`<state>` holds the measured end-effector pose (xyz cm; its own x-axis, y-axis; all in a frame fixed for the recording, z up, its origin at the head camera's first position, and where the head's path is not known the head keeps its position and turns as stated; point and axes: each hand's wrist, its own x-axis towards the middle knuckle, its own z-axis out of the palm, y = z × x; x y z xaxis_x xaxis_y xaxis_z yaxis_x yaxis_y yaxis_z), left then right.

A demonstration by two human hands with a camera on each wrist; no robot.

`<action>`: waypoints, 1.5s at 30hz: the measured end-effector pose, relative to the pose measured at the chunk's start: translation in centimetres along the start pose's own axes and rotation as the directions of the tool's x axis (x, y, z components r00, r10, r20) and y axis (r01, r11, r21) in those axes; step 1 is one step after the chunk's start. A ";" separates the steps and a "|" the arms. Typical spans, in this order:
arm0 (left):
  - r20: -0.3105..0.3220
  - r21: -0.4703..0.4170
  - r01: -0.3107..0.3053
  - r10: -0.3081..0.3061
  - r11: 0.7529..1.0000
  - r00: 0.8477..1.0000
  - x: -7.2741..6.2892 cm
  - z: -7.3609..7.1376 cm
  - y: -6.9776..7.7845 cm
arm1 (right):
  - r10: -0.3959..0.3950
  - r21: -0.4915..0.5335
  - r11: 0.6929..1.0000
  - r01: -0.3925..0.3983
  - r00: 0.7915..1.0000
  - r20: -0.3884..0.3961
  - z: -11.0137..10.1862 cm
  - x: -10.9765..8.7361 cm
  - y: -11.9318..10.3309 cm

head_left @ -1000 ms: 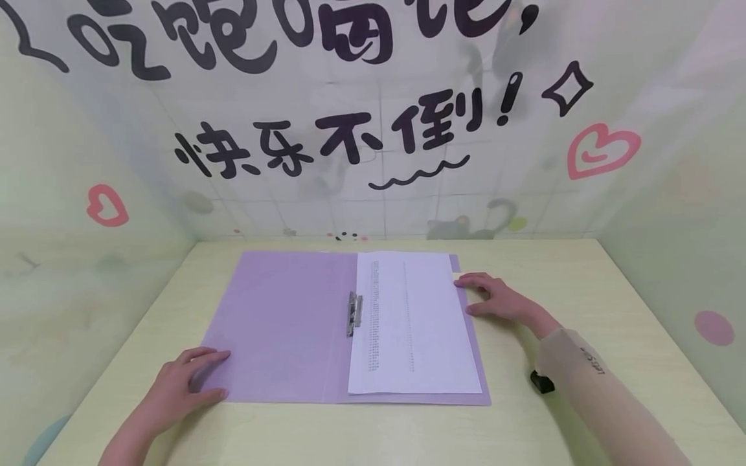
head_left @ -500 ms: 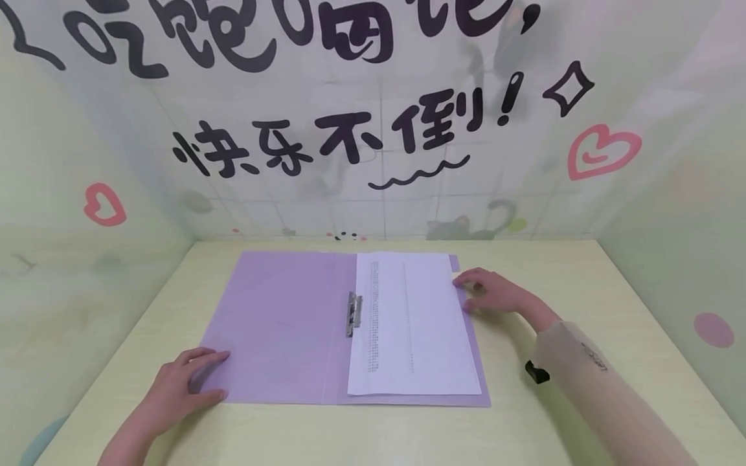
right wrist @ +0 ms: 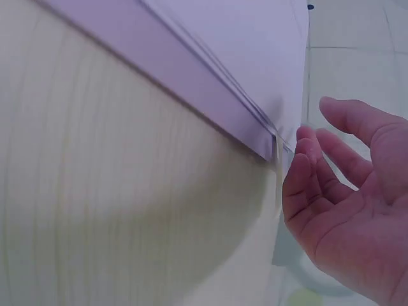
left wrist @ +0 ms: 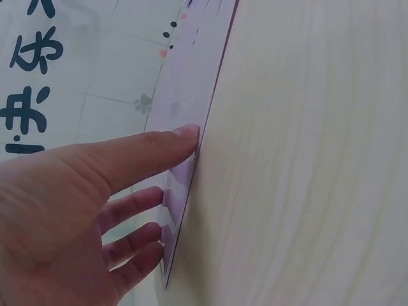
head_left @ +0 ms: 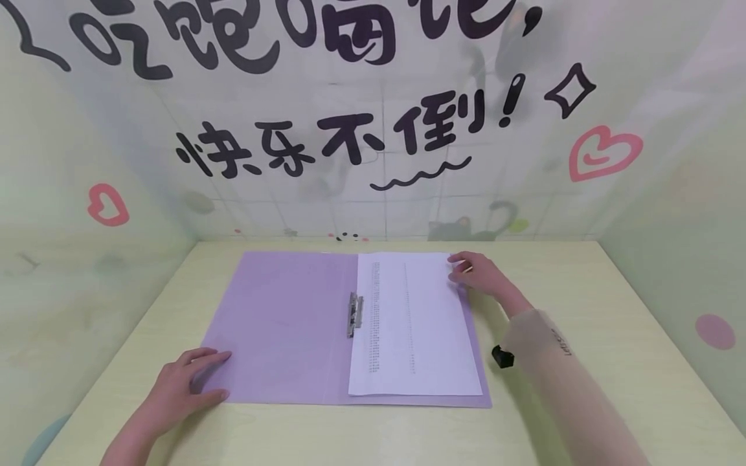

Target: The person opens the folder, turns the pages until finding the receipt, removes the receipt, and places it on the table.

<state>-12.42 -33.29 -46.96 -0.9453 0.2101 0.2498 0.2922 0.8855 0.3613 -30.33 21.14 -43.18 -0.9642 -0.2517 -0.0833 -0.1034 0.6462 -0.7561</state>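
Observation:
A purple folder [head_left: 274,323] lies open flat on the table. On its right half sits a stack of printed white sheets [head_left: 434,323], beside a metal clip [head_left: 353,315] near the spine. My left hand [head_left: 175,388] rests at the lower left corner of the cover, its thumb and fingertips touching the edge; the left wrist view shows the thumb [left wrist: 153,153] laid across that edge. At the upper right corner of the sheets is my right hand [head_left: 480,275]. In the right wrist view its thumb stands apart from loosely bent fingers [right wrist: 299,175], with nothing seen between them.
A pale wood-grain table [head_left: 583,304] carries the folder. Behind it stands a printed backdrop [head_left: 326,207] with large dark characters, and similar panels close in both sides. Below my right sleeve [head_left: 559,375] shows a small black object [head_left: 502,356].
My right hand has moved up along the right edge of the sheets to their upper corner. The left hand, folder and sheets look the same.

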 end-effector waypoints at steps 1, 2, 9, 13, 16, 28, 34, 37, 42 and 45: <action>-0.001 0.001 0.000 0.000 1.000 1.000 0.0 0.0 0.0 | 0.029 0.030 0.999 -0.028 0.999 -0.019 0.4 0.2 0.1; -0.001 0.001 0.001 -0.001 1.000 1.000 0.0 0.0 0.0 | 0.059 0.056 0.997 -0.056 0.998 -0.037 0.7 0.3 0.2; -0.017 0.008 -0.004 0.004 1.000 1.000 -0.1 0.0 -0.1 | 0.192 0.135 0.975 -0.174 0.973 -0.131 2.8 0.5 0.7; -0.024 0.005 -0.011 0.011 1.000 1.000 -0.2 0.1 -0.2 | 0.211 0.152 0.970 -0.191 0.969 -0.125 2.9 0.1 0.9; -0.031 0.005 -0.020 0.020 1.000 0.999 -0.1 0.2 -0.2 | 0.199 0.149 0.972 -0.183 0.975 -0.102 2.8 -0.1 1.1; -0.034 0.007 -0.017 0.018 1.000 0.999 -0.2 0.5 -0.3 | 0.141 0.060 0.989 -0.137 0.986 -0.085 3.1 0.0 1.8; -0.027 0.009 -0.011 0.011 1.000 1.000 -0.1 0.5 -0.3 | 0.133 0.036 0.991 -0.130 0.985 -0.105 3.2 -0.1 1.9; -0.026 0.004 -0.006 0.006 1.000 1.000 -0.1 0.5 -0.3 | 0.136 0.030 0.991 -0.133 0.984 -0.114 3.2 -0.1 1.8; -0.028 0.005 -0.006 0.006 1.000 1.000 -0.2 0.5 -0.3 | 0.141 0.060 0.989 -0.134 0.982 -0.126 3.2 -0.1 1.9; -0.032 0.006 -0.010 0.010 1.000 0.999 -0.1 0.5 -0.3 | 0.141 0.093 0.987 -0.130 0.981 -0.134 3.2 -0.2 2.0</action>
<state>-12.45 -33.40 -47.58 -0.9372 0.2058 0.2817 0.3007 0.8860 0.3530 -29.59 20.13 -46.73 -0.9930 -0.0592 -0.1018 0.0456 0.6038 -0.7959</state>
